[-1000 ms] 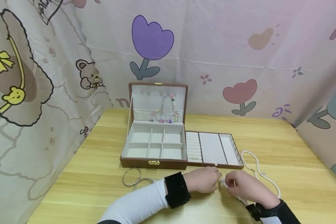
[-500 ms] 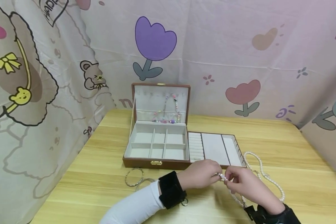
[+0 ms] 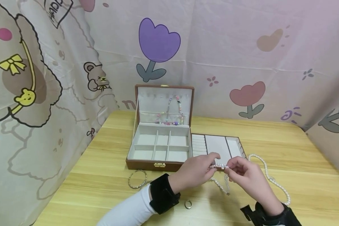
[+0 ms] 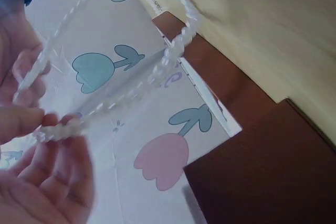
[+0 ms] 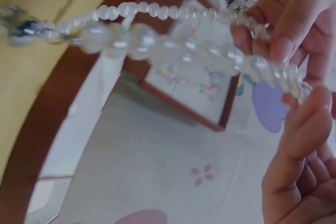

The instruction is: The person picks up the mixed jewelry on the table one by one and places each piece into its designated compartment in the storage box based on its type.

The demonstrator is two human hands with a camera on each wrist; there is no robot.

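A white pearl bracelet (image 3: 221, 166) is held up between both hands, its lower part hanging in a loop with a small metal clasp at the bottom. My left hand (image 3: 194, 169) pinches the beads between thumb and fingers, as the left wrist view shows with its fingers (image 4: 63, 166) under the strand. Close beside it, my right hand (image 3: 248, 175) pinches the same strand, thumb and fingertips at the beads. In the right wrist view the bracelet (image 5: 178, 48) stretches across, with the clasp end (image 5: 21, 27) blurred at left. Both hands are over the front edge of the jewelry tray (image 3: 214, 146).
Left of the tray stands an open brown jewelry box (image 3: 159, 164) with white compartments; a colourful beaded necklace (image 3: 169, 123) hangs in its lid. A long pearl necklace (image 3: 266, 171) lies at right. A bangle (image 3: 137, 179) and a ring (image 3: 188, 204) lie in front.
Both hands have lifted the pearl bracelet off the table, moving up toward the tray, and its loop now hangs free. The ring has come into view as the left arm shifted.
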